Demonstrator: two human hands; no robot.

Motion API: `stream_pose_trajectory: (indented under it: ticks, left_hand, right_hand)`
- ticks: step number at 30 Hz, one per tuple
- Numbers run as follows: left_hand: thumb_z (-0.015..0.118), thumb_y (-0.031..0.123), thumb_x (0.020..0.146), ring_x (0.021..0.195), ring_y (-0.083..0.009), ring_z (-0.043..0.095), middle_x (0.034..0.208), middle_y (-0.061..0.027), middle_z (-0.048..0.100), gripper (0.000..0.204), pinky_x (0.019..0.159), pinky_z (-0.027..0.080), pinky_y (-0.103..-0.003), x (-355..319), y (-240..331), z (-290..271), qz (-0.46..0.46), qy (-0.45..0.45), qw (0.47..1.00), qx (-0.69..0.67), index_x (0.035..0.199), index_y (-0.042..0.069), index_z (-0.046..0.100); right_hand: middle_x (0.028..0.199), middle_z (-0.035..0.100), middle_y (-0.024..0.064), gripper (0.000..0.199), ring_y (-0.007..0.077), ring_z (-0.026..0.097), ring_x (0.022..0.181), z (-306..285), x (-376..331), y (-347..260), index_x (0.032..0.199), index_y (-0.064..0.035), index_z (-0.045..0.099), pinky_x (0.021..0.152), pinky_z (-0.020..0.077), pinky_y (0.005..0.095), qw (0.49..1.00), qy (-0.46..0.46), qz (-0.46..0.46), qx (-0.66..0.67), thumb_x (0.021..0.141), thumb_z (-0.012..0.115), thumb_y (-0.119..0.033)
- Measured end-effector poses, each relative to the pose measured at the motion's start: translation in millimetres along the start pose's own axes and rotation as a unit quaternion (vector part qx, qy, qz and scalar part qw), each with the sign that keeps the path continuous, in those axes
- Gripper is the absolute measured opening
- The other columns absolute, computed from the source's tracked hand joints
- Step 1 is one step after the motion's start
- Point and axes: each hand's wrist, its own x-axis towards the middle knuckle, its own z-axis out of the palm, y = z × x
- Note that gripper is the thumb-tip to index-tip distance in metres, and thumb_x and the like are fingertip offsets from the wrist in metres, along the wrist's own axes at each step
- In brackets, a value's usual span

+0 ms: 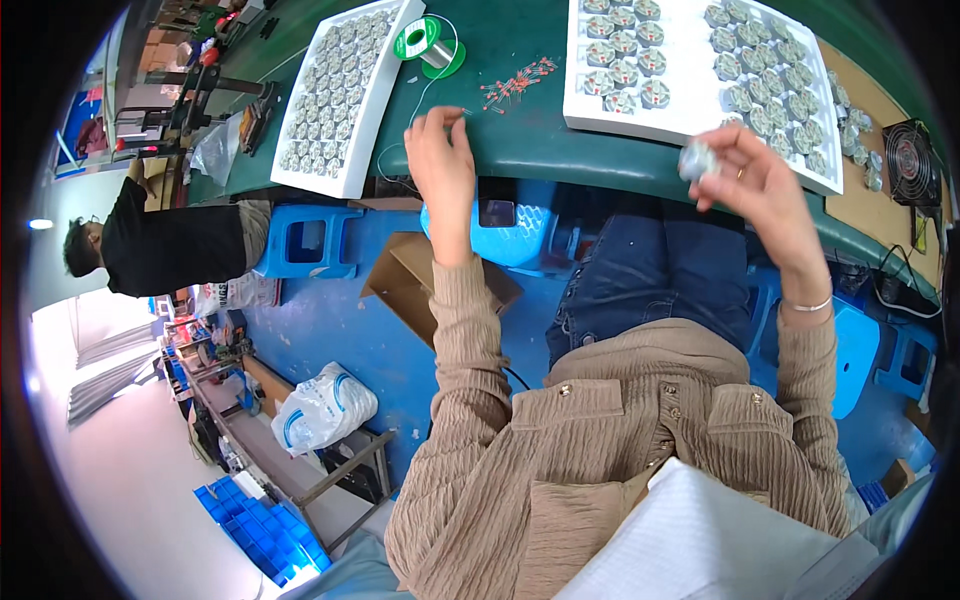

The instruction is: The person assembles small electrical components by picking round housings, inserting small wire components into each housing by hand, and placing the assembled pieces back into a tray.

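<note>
"Where's the small round part [697, 161]?"
"Upper right of the frame, held in the right hand [762, 182]"
"And the left hand [440, 155]?"
"Below the green spool [434, 52]; can't tell if its fingers hold anything"

One green-flanged spool of silver wire [432, 48] is present. Left of the spool is one long white tray [352, 182], its several dozen small round parts [335, 95] too crowded for an exact count. Right of the spool lie one heap of small red components with wire leads [515, 85], too tangled to count, and white tray space [690, 60] with two groups of round parts: about a dozen nearer the spool [624, 70], more farther away [765, 70]. Two bare hands show: one left [440, 150], below the spool, and one right [750, 180], holding one round grey-and-white part [697, 161]. Far right of the spool is one black fan [908, 163].
</note>
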Motion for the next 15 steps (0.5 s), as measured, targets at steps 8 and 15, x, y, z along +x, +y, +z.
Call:
stream_pose_trajectory:
  ticks: [8,15]
  left_hand:
    - [0.067,0.007,0.09,0.078,-0.0261,0.057,0.084,-0.0097,0.063,0.007,0.075,0.049,-0.039,21,-6,8,-0.106,-0.158,0.982,-0.012,0.095,0.002,0.065]
    - [0.066,0.005,0.092,0.07,-0.0168,0.057,0.083,-0.0073,0.064,0.007,0.064,0.048,-0.03,-37,45,0,-0.137,-0.069,0.979,-0.132,0.094,0.001,0.06]
  right_hand:
    - [0.105,0.068,0.0117,0.03,0.0157,0.065,0.088,17,-35,64,0.121,0.0015,0.059,0.073,0.054,0.0244,0.988,-0.024,0.102,0.116,0.092,0.069,-0.001]
    - [0.109,0.067,0.0117,0.034,0.0146,0.064,0.086,24,-45,105,0.127,0.0009,0.058,0.07,0.0536,0.0234,0.975,0.013,0.162,0.152,0.094,0.065,0.0]
